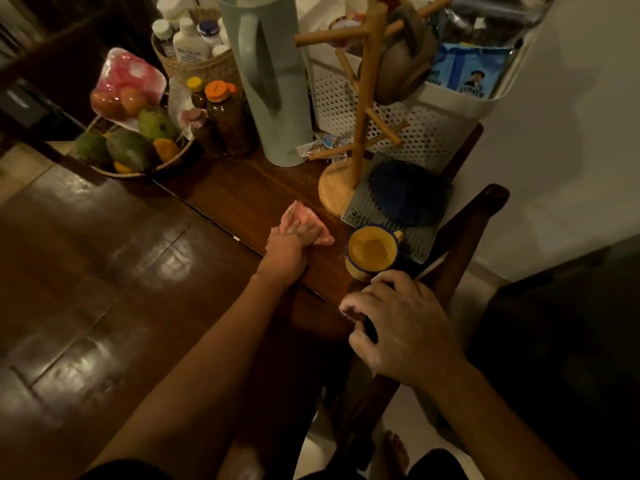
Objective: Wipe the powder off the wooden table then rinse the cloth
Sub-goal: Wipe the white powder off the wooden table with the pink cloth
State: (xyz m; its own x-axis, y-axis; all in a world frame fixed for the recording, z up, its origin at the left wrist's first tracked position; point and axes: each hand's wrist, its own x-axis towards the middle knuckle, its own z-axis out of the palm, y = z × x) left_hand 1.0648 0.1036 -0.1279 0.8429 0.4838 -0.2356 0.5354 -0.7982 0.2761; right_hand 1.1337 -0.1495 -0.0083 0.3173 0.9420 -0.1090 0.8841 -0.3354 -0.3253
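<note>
2 hands: left hand [290, 244] presses pink cloth [313, 225] on wooden table [249, 195], centre frame; right hand [398, 317] grips table corner. Wiping underway, faint specks remain; rinse pending.

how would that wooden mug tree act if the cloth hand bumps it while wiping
The mug tree would probably tip rather than slide: it is tall and thin on a small round base, with a bag hung high on one peg. It looks stiff, so it would likely fall in one piece. The left hand on the pink cloth works close to that base.
</note>
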